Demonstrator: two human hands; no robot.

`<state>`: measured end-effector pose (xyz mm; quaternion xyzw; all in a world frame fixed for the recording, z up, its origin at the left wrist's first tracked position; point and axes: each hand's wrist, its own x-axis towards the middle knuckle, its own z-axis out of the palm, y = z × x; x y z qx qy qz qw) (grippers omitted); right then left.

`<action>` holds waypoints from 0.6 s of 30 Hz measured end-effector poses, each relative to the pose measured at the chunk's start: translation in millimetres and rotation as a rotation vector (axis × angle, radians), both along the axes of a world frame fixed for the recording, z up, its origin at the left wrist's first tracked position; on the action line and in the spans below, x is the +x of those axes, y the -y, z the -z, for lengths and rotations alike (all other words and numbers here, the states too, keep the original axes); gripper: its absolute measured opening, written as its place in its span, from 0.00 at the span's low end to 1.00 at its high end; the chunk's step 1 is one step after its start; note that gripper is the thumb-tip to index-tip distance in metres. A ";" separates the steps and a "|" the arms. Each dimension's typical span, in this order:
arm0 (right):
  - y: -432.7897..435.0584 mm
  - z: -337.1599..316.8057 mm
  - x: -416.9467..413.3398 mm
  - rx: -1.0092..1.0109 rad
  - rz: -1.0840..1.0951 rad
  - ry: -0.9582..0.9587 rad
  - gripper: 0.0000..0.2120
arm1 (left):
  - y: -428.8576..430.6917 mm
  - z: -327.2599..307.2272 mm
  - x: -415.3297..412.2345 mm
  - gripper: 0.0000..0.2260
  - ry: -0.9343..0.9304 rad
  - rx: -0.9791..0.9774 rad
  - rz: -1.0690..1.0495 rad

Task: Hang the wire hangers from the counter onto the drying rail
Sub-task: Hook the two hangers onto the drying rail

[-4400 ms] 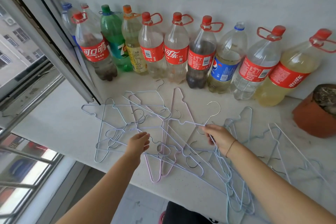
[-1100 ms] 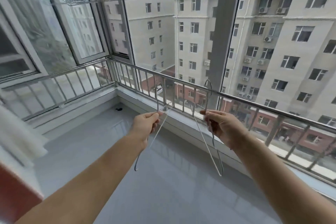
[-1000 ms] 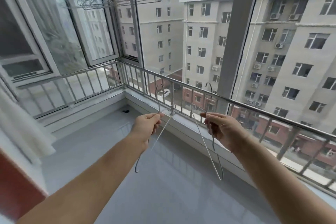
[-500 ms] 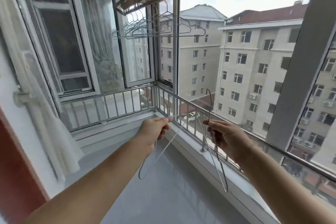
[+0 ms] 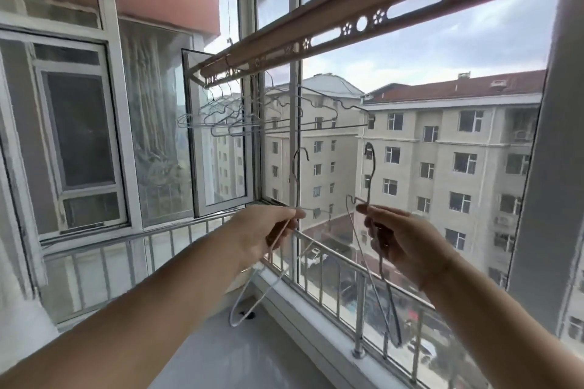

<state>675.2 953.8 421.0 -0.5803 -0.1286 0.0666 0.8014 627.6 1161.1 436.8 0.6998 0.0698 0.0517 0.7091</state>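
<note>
My left hand (image 5: 268, 230) pinches a pale wire hanger (image 5: 252, 300) near its neck; its hook points up and its body hangs down to the left. My right hand (image 5: 401, 246) grips a second wire hanger (image 5: 369, 177), hook upward, its frame trailing down past my wrist. Both hands are held at chest height in front of the window. The perforated drying rail (image 5: 354, 25) runs diagonally overhead, well above both hooks. Several wire hangers (image 5: 240, 117) hang on the rail's far left end.
A metal guard railing (image 5: 331, 265) lines the window sill below my hands. An open window sash (image 5: 218, 148) stands at the far corner. A grey pillar (image 5: 546, 167) rises at the right. Apartment buildings show outside.
My view has tilted upward from the balcony floor to the overhead rail. Both hands have risen slightly with their hangers, still gripping them. The counter with hangers and bottles is out of sight.
</note>
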 end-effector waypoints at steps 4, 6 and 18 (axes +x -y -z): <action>-19.0 -29.5 27.4 0.047 0.055 0.056 0.08 | -23.2 -31.9 41.4 0.11 -0.012 -0.044 0.133; -26.1 -44.5 38.7 0.042 0.088 0.083 0.08 | -33.0 -45.6 62.2 0.12 -0.009 -0.064 0.190; -38.1 -126.4 103.8 -0.003 0.266 0.311 0.09 | -39.2 -138.0 168.8 0.09 0.214 -0.167 0.347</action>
